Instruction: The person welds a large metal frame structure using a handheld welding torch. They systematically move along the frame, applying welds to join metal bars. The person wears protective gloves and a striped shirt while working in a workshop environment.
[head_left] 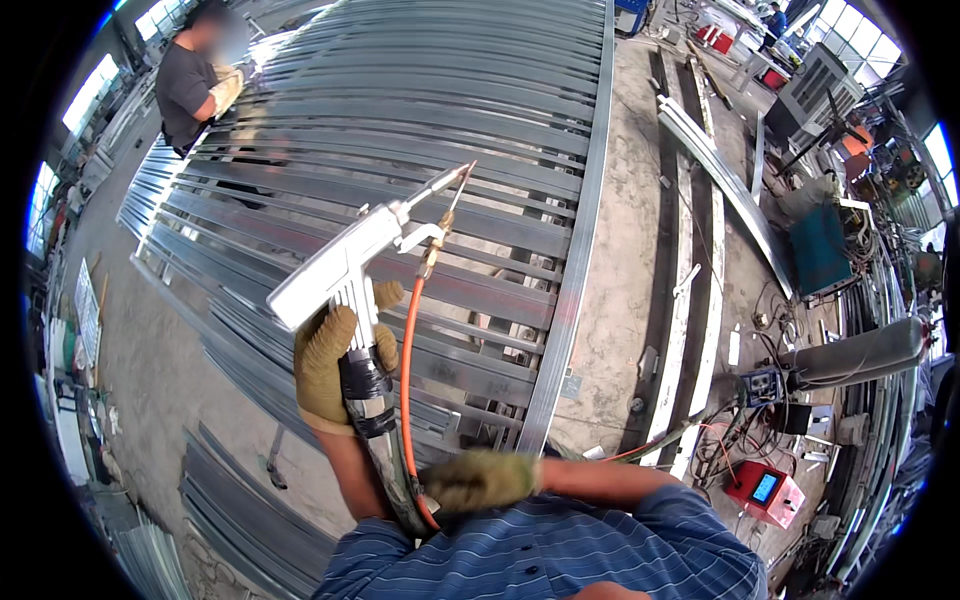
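My left hand (325, 365), in a tan work glove, is wrapped round the grip of a silver welding gun (345, 262). The gun's thin nozzle points up and to the right, over a large frame of parallel metal bars (500, 240). An orange hose (409, 370) runs along the gun to a brass wire guide (433, 250) beside the nozzle. Black tape binds the thick cable (385, 455) just below the grip. My right hand (482, 482), also gloved, lies across my waist close to the hose and cable. It is smeared by motion, so its fingers cannot be made out.
At the far left, a person (195, 85) in a dark shirt and gloves leans over the frame. More metal strips (250, 515) lie at lower left. To the right are long rails (705, 330), a gas cylinder (865, 355), a red box with a screen (765, 492) and tangled cables.
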